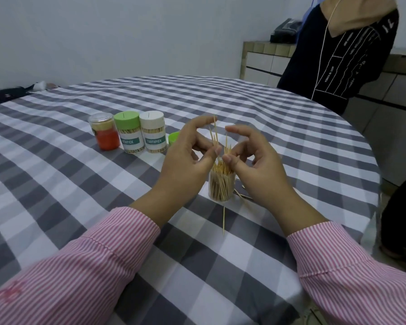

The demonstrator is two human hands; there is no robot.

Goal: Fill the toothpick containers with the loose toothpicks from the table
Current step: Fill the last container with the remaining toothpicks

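Hands pinch toothpicks | open container directly below

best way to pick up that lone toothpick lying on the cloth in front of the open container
Pinch the loose toothpick near its middle from above, thumb and fingertip on either long side. It lies flat on the checked tablecloth, pointing toward the open container, so likely only its sides offer purchase.

place: home dining room | cues: checked tablecloth (round table), tiled counter
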